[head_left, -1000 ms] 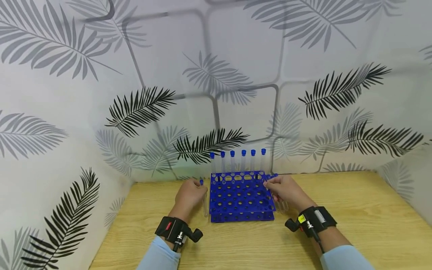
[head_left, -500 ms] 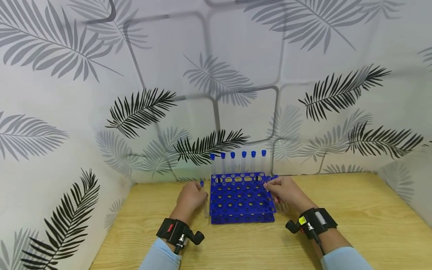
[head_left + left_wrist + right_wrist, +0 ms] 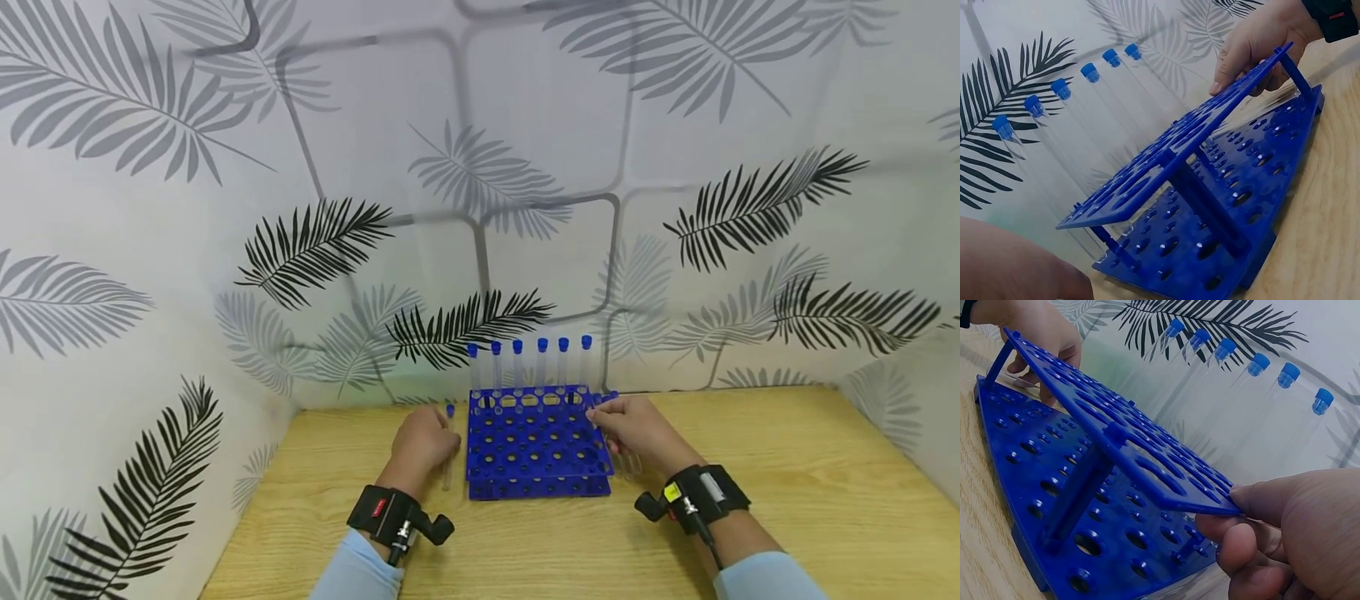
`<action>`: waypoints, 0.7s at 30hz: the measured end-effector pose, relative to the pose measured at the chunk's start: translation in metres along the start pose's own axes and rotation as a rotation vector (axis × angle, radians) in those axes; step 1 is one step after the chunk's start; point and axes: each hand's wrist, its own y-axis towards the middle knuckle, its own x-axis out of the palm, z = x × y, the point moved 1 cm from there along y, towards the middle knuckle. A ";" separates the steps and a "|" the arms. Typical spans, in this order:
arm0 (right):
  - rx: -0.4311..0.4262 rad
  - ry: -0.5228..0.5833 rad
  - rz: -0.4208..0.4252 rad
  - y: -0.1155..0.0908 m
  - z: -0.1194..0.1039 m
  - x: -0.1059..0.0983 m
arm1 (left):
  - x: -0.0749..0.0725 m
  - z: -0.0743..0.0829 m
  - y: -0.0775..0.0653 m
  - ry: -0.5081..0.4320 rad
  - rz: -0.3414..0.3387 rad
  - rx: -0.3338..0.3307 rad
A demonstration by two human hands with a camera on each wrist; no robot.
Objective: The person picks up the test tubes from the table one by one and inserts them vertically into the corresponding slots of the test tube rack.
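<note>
A blue test tube rack (image 3: 536, 442) stands on the table with a row of blue-capped test tubes (image 3: 517, 367) upright along its back. My left hand (image 3: 423, 437) is at the rack's left side, its fingers curled over the middle of a single capped test tube (image 3: 447, 477) lying lengthwise there. On the other side my right hand (image 3: 637, 427) grips the edge of the rack's top plate (image 3: 1166, 487), thumb above and fingers below. More test tubes (image 3: 633, 467) lie under and beside this hand, partly hidden by it.
The wooden table (image 3: 540, 550) meets a leaf-patterned wall covering (image 3: 525, 125) just behind the rack, and another at the left. Both wrists wear black straps (image 3: 705, 493) with small cameras.
The test tube at my left hand has turned slightly, its lower end moving left, away from the rack. My right hand stays on the rack, which has not visibly moved.
</note>
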 end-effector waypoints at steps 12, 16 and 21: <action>0.011 0.009 0.004 0.001 -0.002 0.000 | -0.030 0.018 -0.007 0.040 0.086 0.024; 0.020 0.006 0.002 0.001 0.001 0.000 | -0.051 0.030 -0.019 0.088 0.049 0.082; 0.005 0.001 -0.001 0.001 0.002 -0.001 | -0.069 0.043 -0.031 0.101 0.069 0.144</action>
